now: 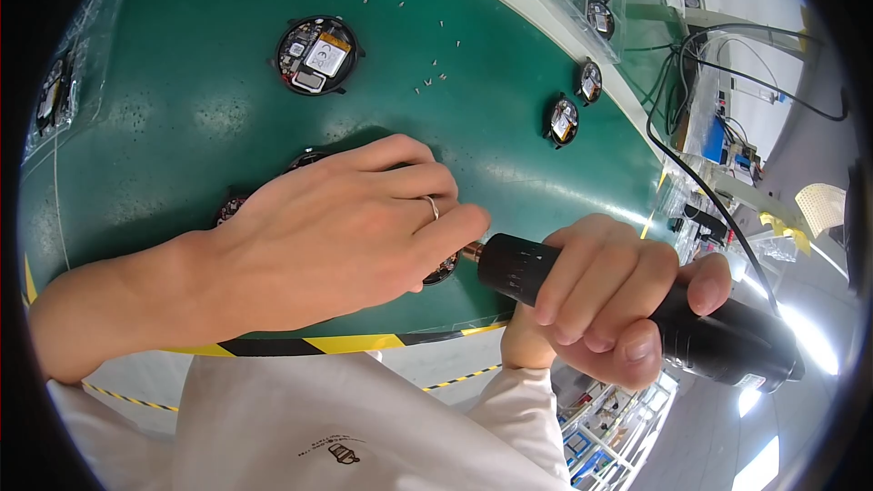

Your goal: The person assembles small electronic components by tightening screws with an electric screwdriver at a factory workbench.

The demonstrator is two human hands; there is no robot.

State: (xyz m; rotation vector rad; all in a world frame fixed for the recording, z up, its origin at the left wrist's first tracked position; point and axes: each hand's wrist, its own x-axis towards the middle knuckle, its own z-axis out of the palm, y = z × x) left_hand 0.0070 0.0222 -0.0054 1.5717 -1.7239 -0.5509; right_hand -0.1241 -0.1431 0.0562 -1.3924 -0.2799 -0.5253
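Note:
My right hand (605, 300) is wrapped around a black electric screwdriver (518, 265), whose bit points left toward my left fingers. My left hand (364, 218) reaches across from the left with its fingers curled, gripping a round open watch case (443, 271). Most of that case is hidden beneath the hand; only a strip of its edge and inner parts shows near the bit. Two more open watch cases peek out behind the left hand, one at its far side (307, 159) and one by the wrist (232, 206). The bit's tip is hidden by my fingers.
On the green mat lies an open watch case (326, 55) with battery exposed. Loose small screws (435, 80) are scattered beyond it. Two watch cases (563, 120) sit at right, near a clear tray (582, 0) holding several more. A black cable (705, 186) hangs at right.

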